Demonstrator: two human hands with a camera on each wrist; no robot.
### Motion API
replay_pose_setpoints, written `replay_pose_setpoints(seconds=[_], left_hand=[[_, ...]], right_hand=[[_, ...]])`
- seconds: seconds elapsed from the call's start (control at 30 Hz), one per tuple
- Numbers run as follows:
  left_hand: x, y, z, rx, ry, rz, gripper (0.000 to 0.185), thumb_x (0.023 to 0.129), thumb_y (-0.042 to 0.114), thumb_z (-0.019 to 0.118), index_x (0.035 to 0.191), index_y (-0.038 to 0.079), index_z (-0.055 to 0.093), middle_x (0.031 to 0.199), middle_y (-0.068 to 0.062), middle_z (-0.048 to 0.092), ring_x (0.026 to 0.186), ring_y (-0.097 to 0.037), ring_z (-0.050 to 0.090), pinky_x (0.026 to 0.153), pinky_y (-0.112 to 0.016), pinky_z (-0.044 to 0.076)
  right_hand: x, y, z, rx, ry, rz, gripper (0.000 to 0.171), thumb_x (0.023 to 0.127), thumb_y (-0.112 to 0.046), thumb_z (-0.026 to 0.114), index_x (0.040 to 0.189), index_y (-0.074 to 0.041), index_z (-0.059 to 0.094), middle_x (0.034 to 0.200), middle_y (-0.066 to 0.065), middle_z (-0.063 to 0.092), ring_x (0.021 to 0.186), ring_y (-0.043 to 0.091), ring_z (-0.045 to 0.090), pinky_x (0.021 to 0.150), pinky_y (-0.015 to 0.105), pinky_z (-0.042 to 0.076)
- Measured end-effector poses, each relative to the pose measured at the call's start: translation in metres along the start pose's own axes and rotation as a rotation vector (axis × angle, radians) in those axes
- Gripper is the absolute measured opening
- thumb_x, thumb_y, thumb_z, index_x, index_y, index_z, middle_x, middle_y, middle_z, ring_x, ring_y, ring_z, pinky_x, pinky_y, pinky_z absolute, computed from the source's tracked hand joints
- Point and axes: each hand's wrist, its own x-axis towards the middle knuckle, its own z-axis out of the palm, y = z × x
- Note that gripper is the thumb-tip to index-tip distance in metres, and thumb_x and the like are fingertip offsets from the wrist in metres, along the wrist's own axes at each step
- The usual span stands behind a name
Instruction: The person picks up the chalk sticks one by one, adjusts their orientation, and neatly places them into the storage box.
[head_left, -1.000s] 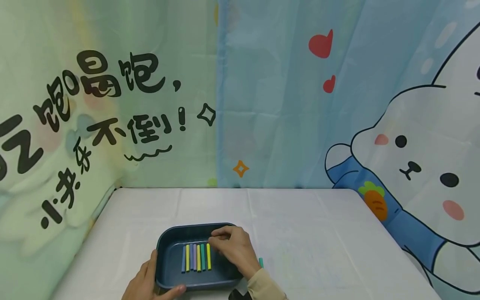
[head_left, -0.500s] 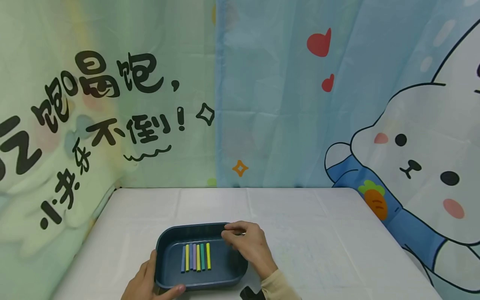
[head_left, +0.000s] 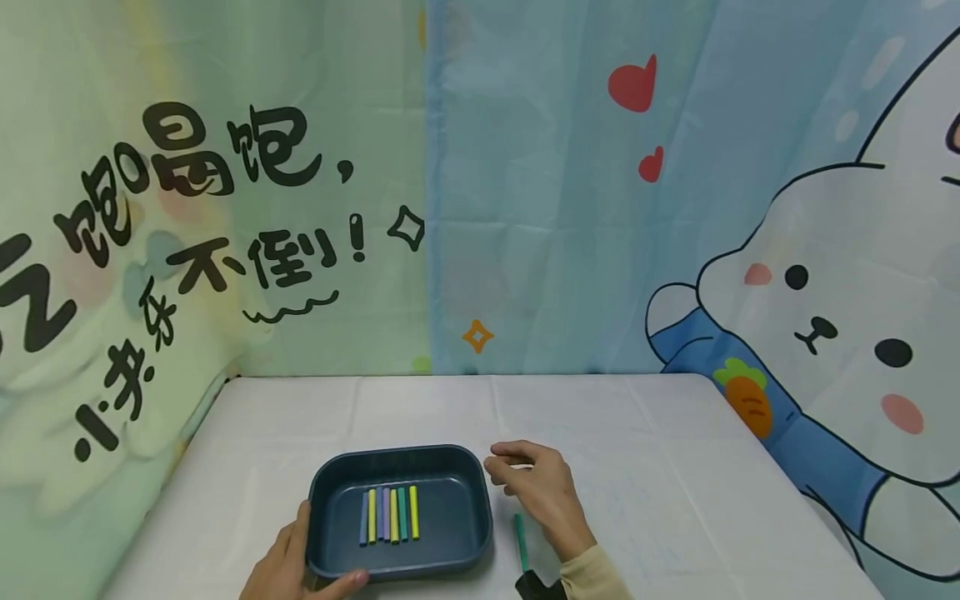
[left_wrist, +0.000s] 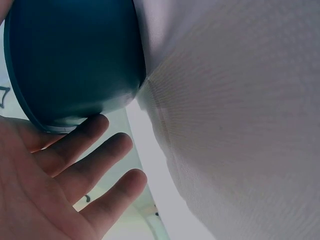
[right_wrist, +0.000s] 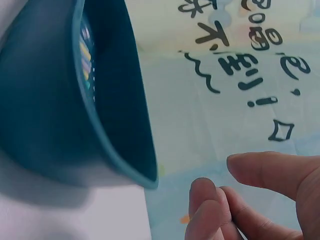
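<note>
A dark blue tray (head_left: 465,533) is sitting on the white-covered worktop (head_left: 660,467), near its front edge. Inside the tray, a row of coloured sticks (head_left: 390,514) is lying side by side, blue, yellow, purple and green, running front to back on the tray floor.

The left hand (head_left: 288,567) is resting against the tray's front left corner, thumb lying along the front rim. In the left wrist view its fingers (left_wrist: 95,160) are lying nearly straight, the topmost one touching the tray's outer wall, so this grip is spread and is bracing the tray rather than curling round it.

The right hand (head_left: 540,496) is hovering just right of the tray, clear of its rim, above the worktop. Its fingers are loosely bent and its grip is holding nothing; the right wrist view is showing the fingertips (right_wrist: 210,200) drawn near the thumb with nothing between them.

A green stick (head_left: 519,540) is lying on the worktop just right of the tray, beside the right wrist.
</note>
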Motion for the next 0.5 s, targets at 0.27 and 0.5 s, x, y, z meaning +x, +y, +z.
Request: replay_pose_setpoints(seconds=[0.27, 0.5], left_hand=[[-0.001, 0.001, 0.001, -0.008, 0.0, -0.01, 0.145, 0.064, 0.089, 0.068, 0.156, -0.011, 0.017, 0.141, -0.039, 0.043, 0.118, -0.052, 0.055, 0.094, -0.065, 0.049], [-0.002, 0.002, 0.001, -0.013, 0.005, -0.01, 0.145, 0.065, 0.088, 0.068, 0.156, -0.012, 0.017, 0.142, -0.04, 0.042, 0.118, -0.052, 0.054, 0.093, -0.066, 0.05]], right_hand=[[0.002, 0.012, -0.011, -0.044, 0.054, 0.041, 0.026, 0.085, -0.02, 0.079, 0.108, -0.007, 0.077, 0.091, 0.003, 0.074, 0.077, 0.019, 0.07, 0.068, 0.033, 0.057], [0.003, 0.024, -0.016, -0.069, 0.074, 0.077, 0.03, 0.084, -0.021, 0.079, 0.109, -0.006, 0.077, 0.09, 0.003, 0.074, 0.076, 0.018, 0.07, 0.069, 0.033, 0.057]])
